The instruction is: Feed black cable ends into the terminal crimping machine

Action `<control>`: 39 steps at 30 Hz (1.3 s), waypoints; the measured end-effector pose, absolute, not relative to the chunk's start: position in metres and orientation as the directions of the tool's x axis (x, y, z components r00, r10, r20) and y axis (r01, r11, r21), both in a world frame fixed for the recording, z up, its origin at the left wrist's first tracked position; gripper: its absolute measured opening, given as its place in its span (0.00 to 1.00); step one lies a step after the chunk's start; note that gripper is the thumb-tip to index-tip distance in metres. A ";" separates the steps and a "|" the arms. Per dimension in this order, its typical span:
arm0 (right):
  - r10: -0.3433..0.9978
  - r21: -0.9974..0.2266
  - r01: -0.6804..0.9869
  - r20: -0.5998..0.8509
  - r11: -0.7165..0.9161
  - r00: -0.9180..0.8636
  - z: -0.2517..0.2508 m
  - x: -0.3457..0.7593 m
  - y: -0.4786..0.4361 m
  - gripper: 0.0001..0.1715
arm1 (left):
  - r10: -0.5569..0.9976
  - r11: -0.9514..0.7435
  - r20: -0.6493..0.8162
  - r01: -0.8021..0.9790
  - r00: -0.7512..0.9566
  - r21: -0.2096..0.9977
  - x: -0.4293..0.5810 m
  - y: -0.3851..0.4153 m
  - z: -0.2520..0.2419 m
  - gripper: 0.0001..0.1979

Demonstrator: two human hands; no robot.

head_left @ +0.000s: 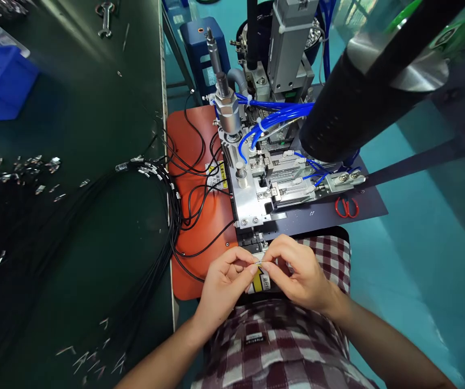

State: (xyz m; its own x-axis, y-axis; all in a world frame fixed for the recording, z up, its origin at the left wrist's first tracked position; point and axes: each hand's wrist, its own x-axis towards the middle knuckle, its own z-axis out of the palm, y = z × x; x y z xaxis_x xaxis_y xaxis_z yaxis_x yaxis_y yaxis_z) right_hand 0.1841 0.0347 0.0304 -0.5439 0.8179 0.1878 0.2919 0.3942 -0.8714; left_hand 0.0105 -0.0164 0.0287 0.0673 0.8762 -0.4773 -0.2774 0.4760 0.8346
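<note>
My left hand (228,278) and my right hand (297,270) meet in front of the machine, thumbs and forefingers pinched. Between their fingertips runs a short, thin wire (259,263), pale and very small; its ends are hidden by the fingers. Just beyond the hands is the front of a metal press machine (251,208) with bolts, cylinders and blue air tubes (281,111). A yellow and white label (260,281) shows below the fingertips. Black cables (173,216) lie coiled to the left, some crossing the orange-red board (202,216) beside the machine.
On the dark green table (94,108) are a blue bin (9,86) of metal parts, a wrench (106,20) and scattered small metal pieces (90,362). Red-handled scissors (346,207) lie right of the machine. A large black cylinder (350,102) juts in from upper right.
</note>
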 end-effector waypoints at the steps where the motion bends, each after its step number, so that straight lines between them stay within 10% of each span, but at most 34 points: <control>1: 0.827 -0.909 0.270 0.126 0.317 -0.548 0.032 0.184 0.036 0.04 | 0.879 0.472 -0.470 -0.276 0.076 0.838 0.010 -0.017 0.028 0.08; 13: 0.643 -0.864 0.086 -0.432 -0.495 -0.632 0.033 0.181 0.037 0.13 | 0.936 0.353 -0.329 -0.306 0.128 0.884 0.008 -0.017 0.028 0.04; 19: 0.804 -0.948 0.317 -0.158 0.039 -0.574 0.048 0.187 0.039 0.07 | 0.927 0.376 -0.368 -0.211 0.075 0.902 0.012 -0.017 0.033 0.04; 25: 0.659 -0.514 0.479 0.252 0.712 -0.708 0.047 0.189 0.033 0.08 | 0.918 0.392 -0.397 -0.123 -0.017 0.912 0.017 -0.020 0.034 0.04; 33: 0.598 -0.367 0.474 0.446 0.801 -0.665 0.021 0.190 0.025 0.05 | 0.899 0.428 -0.437 -0.185 -0.007 0.885 0.019 -0.020 0.039 0.07; 39: 0.702 -0.543 0.507 0.241 0.669 -0.670 0.036 0.188 0.033 0.06 | 0.895 0.440 -0.446 -0.120 -0.028 0.890 0.020 -0.022 0.035 0.08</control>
